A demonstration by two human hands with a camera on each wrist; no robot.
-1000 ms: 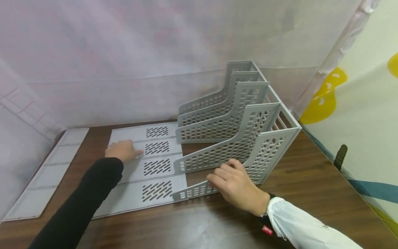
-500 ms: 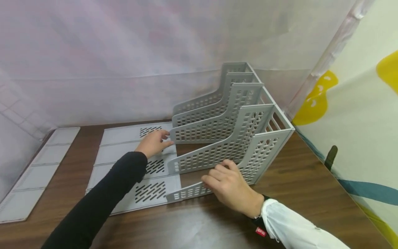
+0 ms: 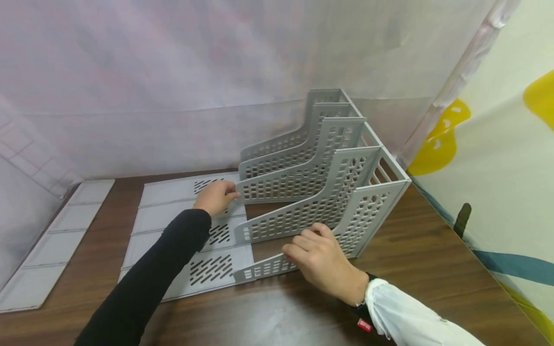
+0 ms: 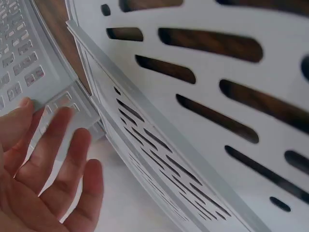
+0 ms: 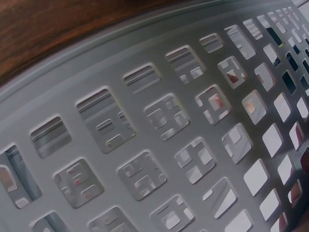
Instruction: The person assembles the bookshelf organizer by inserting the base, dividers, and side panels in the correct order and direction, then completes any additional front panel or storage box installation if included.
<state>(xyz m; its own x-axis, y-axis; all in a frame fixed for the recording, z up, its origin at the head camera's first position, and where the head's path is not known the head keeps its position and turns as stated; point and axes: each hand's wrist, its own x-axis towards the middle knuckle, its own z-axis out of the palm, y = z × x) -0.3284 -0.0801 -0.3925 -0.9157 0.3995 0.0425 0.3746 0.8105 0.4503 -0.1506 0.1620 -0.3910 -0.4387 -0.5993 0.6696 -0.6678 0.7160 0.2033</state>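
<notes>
A grey file rack (image 3: 396, 168) with several perforated upright dividers stands on the table. My left hand (image 3: 215, 197) pinches the low front corner of a middle divider (image 3: 259, 185); in the left wrist view the other fingers of that hand (image 4: 53, 179) spread away from the grey plastic. My right hand (image 3: 323, 262) grips the low top edge of the nearest side panel (image 3: 365, 216). A flat light-grey slotted panel (image 3: 157, 211) lies under the rack's front ends. Square holes of the side panel (image 5: 145, 121) fill the right wrist view, where the right hand is mostly hidden.
A narrow flat grey strip in sections (image 3: 56, 245) lies at the table's left edge. White sheeting (image 3: 173, 72) hangs behind, and a patterned curtain (image 3: 510, 202) hangs at the right. The table (image 3: 242, 317) is dark brown wood.
My left hand has moved right from the flat panel to the middle divider's front corner and closed on it. My right hand keeps its hold on the near side panel.
</notes>
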